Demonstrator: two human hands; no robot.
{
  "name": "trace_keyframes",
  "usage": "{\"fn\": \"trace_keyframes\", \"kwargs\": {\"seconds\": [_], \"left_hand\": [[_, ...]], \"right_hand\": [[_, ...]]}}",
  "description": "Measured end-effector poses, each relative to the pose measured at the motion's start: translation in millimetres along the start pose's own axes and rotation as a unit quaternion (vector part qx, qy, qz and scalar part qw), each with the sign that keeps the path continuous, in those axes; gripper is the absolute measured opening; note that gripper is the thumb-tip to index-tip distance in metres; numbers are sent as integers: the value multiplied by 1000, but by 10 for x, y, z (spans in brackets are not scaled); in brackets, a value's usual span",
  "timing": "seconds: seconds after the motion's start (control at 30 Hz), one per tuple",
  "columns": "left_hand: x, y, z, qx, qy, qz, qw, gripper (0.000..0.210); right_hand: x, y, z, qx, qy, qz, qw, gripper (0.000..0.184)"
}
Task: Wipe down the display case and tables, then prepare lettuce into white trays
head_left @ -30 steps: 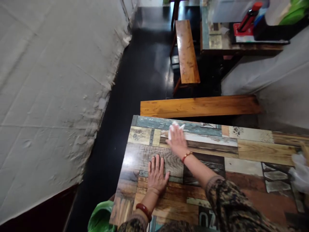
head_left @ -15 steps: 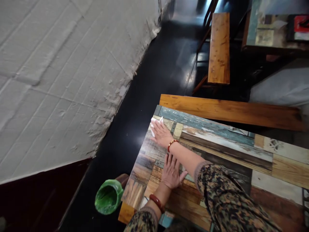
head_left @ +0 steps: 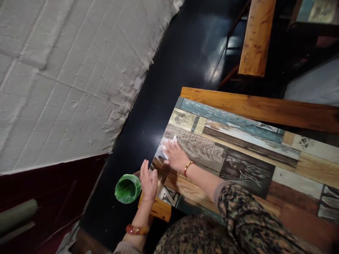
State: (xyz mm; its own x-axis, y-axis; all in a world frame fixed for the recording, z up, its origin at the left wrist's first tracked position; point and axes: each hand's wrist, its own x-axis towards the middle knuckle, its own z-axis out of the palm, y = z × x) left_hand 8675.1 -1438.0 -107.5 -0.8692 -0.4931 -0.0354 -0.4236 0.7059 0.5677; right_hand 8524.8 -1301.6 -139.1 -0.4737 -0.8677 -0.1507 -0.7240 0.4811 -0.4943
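Note:
My right hand (head_left: 175, 155) presses a white tissue (head_left: 165, 145) flat against the patchwork wood-pattern table (head_left: 202, 151), close to its short left edge. The fingers lie over the tissue, and part of it pokes out past them; the hand is slightly blurred. My left hand (head_left: 148, 181) is held up at the table's left edge, palm turned inward, with nothing in it. Its fingers are stretched out and the thumb stands apart. Just left of it, on the floor, is a bin with a green plastic liner (head_left: 127, 189).
A long wooden bench (head_left: 254, 106) runs along the table's far side, and another bench (head_left: 258, 38) stands beyond it. The end of a near bench (head_left: 160, 208) shows below the table. A rough white brick wall (head_left: 71, 77) borders the dark floor (head_left: 148, 113) on the left.
My right hand has slid the tissue from the far left corner toward me along the edge. My left hand has lifted off the table and moved left, near the bin. The view has shifted.

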Motion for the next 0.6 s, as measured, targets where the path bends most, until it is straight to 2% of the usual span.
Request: {"fn": "trace_keyframes", "kwargs": {"seconds": [0.07,0.13,0.17,0.23,0.27,0.33,0.37,0.43,0.5,0.53,0.57,0.6], "left_hand": [[79,-9,-38,0,7,3,1000,53],[163,56,-2,-2,-8,18,1000,53],[199,102,37,-3,-22,28,999,53],[250,200,140,-5,-58,56,997,55],[269,248,197,-7,-77,70,994,56],[306,337,311,-15,-112,96,989,57],[328,383,364,-22,-127,108,986,57],[377,487,451,-37,-150,132,979,57],[419,614,509,-46,-168,161,971,57],[431,685,531,-46,-177,177,967,57],[435,761,552,-43,-187,191,963,58],[432,841,576,-38,-199,204,958,58]], "right_hand": [[-298,-508,314,48,-35,-96,994,62],[-672,-758,496,80,-61,-167,981,52],[-861,-761,512,89,-65,-185,976,47],[-1208,-527,376,86,-53,-171,980,41],[-1370,-312,228,71,-40,-133,988,40],[-1697,212,-170,17,-7,10,1000,44],[-1869,467,-379,-13,12,103,995,47],[-2210,834,-701,-60,58,297,951,53],[-2470,886,-770,-74,109,455,881,58],[-2546,782,-698,-70,128,496,856,61],[-2582,606,-568,-61,144,516,842,64],[-2585,383,-400,-46,142,489,859,67]]}}
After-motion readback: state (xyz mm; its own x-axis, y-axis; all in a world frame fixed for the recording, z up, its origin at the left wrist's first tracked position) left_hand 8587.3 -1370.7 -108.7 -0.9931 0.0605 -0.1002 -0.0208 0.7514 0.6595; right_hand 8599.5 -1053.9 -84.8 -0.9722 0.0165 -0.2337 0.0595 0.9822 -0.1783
